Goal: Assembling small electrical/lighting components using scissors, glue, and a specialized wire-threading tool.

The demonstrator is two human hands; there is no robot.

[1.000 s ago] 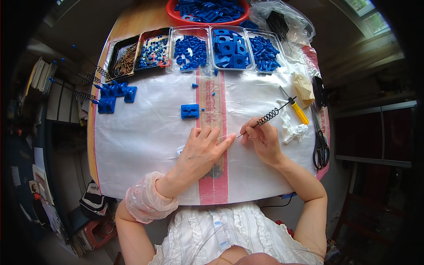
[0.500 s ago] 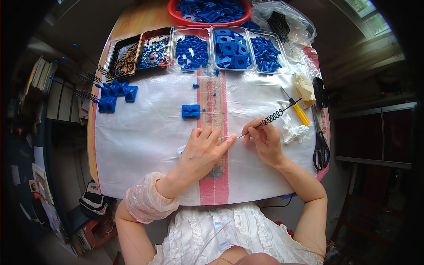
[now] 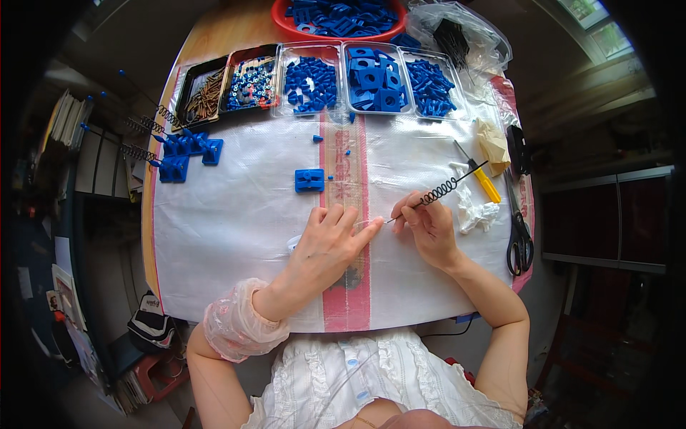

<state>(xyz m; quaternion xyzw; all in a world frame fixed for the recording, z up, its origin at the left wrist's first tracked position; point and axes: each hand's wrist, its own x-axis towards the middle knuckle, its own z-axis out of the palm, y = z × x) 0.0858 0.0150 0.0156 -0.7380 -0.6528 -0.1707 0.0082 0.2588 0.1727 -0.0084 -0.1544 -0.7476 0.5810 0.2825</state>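
My right hand pinches a black wire with a coiled spring section, its straight upper end pointing up and right. The wire's lower tip meets the outstretched thumb of my left hand. That left hand lies palm down with bent fingers over a small white object; only an edge of it shows, so its kind is hidden. Beyond my left fingers sits a blue plastic base with raised parts on top. Small blue pieces lie scattered farther off.
Along the far side stand trays of brass screws, small nuts and blue parts. A red basin is behind them. Blue bases with springs stand left. A yellow screwdriver, crumpled tissue and black scissors lie right.
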